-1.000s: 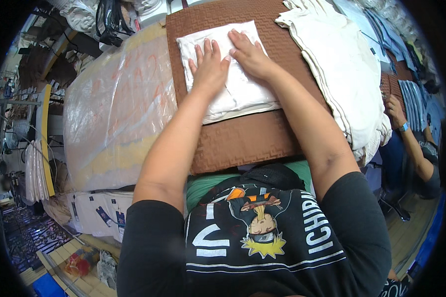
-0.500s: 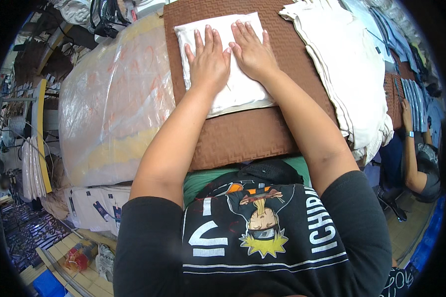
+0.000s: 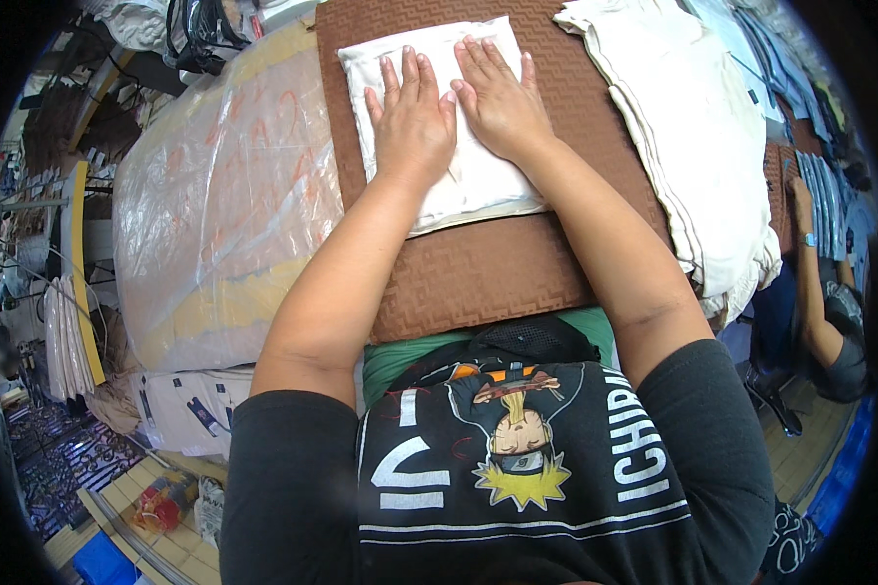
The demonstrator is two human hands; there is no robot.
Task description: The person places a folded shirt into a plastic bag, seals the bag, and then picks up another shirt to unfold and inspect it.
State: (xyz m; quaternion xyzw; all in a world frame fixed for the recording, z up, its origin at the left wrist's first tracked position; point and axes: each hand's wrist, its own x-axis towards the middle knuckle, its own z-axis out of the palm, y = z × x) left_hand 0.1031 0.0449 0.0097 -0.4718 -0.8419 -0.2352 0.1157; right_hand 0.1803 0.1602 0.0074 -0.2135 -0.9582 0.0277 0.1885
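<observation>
A white folded garment (image 3: 478,185) lies flat as a rectangle on a brown patterned cloth surface (image 3: 488,283). Both my hands press down on it side by side, palms down. My left hand (image 3: 412,125) rests on its left half with the fingers stretched out and spread. On the upper right half lies my right hand (image 3: 500,105), fingers also straight and the thumb apart. The two thumbs almost meet in the middle. Neither hand grips anything.
To the right, a heap of white garments (image 3: 688,136) lies along the brown surface. At the left stands a large plastic-wrapped package (image 3: 229,205). Another person's arm (image 3: 810,273) shows at the far right, near blue folded clothes (image 3: 821,205). Plastic-sleeved garments (image 3: 66,336) hang far left.
My hands stay flat on the white folded garment in nearly the same place. The view has shifted slightly. The other person's hand at far right has moved a little.
</observation>
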